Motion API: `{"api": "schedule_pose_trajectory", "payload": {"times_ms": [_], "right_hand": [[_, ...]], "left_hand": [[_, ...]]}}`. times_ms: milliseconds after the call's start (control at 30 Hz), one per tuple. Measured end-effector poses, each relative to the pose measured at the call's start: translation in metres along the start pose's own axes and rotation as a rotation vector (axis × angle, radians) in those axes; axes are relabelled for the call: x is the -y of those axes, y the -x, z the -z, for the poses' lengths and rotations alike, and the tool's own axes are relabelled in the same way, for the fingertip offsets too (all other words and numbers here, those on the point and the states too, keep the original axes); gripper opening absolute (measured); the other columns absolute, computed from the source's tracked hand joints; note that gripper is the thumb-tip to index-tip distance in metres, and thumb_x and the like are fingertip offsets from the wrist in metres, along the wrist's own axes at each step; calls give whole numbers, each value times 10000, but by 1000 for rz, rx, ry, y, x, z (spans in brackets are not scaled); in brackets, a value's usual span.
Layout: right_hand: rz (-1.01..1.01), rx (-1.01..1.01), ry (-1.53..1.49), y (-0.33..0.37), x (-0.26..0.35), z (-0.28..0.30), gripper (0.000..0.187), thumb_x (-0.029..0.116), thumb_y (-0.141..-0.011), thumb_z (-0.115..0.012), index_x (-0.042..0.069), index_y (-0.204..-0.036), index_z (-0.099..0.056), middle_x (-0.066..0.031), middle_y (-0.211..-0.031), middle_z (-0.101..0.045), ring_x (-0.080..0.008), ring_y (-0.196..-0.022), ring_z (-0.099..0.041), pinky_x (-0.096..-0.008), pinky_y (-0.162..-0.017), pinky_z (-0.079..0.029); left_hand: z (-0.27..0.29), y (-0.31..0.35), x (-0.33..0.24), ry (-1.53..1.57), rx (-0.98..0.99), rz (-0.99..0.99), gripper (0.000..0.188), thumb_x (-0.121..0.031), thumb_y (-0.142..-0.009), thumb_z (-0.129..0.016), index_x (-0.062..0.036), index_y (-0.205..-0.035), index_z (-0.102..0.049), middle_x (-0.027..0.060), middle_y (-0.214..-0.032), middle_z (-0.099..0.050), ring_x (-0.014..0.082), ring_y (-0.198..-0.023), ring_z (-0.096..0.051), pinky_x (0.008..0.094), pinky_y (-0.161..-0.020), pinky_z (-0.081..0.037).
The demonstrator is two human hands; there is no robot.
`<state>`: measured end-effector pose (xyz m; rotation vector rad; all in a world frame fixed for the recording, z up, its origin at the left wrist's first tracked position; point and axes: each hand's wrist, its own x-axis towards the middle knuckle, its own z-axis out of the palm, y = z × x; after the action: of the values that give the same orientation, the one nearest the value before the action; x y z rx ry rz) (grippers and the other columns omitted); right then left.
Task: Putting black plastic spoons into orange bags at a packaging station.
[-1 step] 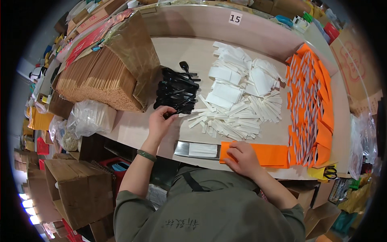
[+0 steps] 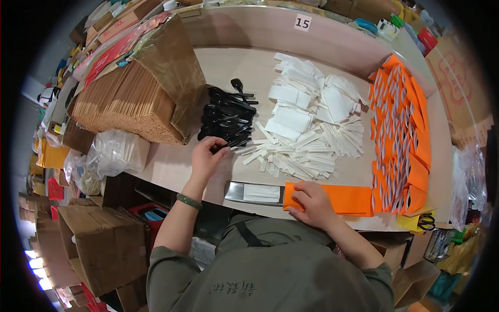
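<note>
My left hand (image 2: 209, 155) is at the near edge of a heap of black plastic spoons (image 2: 226, 115). Its thumb and fingertips are closed in a pinch on a black spoon, most of which is hidden by the fingers and the heap. Bent and slightly apart, the fingers of my right hand (image 2: 313, 203) rest on the left end of a flat orange paper sleeve (image 2: 349, 200) by the table's front edge. Beside that sleeve, a shallow metal tray (image 2: 235, 192) holds a folded white napkin (image 2: 261, 193).
Folded white napkins (image 2: 289, 122) and narrow white paper packets (image 2: 304, 161) lie mid-table. Orange sleeves (image 2: 399, 140) stand stacked along the right wall. A carton of thin wooden sticks (image 2: 125, 101) sits at the left, near a plastic-wrapped bundle (image 2: 117, 151). Black-handled scissors (image 2: 426, 222) lie at the front right corner.
</note>
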<state>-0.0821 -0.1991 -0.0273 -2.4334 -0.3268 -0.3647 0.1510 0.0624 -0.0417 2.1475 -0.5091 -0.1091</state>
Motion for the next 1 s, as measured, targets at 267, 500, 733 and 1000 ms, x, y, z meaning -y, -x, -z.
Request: {"api": "schedule_pose_trajectory", "payload": {"times_ms": [267,500,733,1000], "right_hand": [[-34,38,-42,4,-15,-17,399,239,-730,-808,48,-1010,-597,-163,-1266,-567,-363,-1174,-520,-467,-976,-435],[200,264,243,9,-25,-47,446,189,-881,-531,81,-1313,-564,-128,-1317,-576,-327,-1276,-500,-595,-1030,-365],[268,170,180,17,-13,-51,385,208,-937,-552,117,-1311,-555,-83,-1416,-503,-306,-1363,-418,-566,-1061,-347],[249,164,181,14,-33,-64,379,231,-948,-567,128,-1311,-543,-121,-1458,-459,-320,-1384,-396,-581,-1074,-335]], "left_hand": [[-24,56,-48,-158,378,-505,144,-102,-717,-750,-109,-848,-690,56,-846,-665,290,-789,-627,398,-679,-485],[-20,50,-73,-364,416,-659,228,-188,-709,-786,-114,-906,-697,78,-896,-668,308,-881,-641,400,-725,-507],[182,-73,-61,-794,-636,-356,115,-120,-799,-654,-50,-879,-698,157,-814,-661,343,-751,-639,422,-669,-515],[189,-111,-53,-886,-373,-108,101,-73,-739,-624,-48,-810,-689,192,-818,-680,405,-786,-650,484,-721,-519]]}}
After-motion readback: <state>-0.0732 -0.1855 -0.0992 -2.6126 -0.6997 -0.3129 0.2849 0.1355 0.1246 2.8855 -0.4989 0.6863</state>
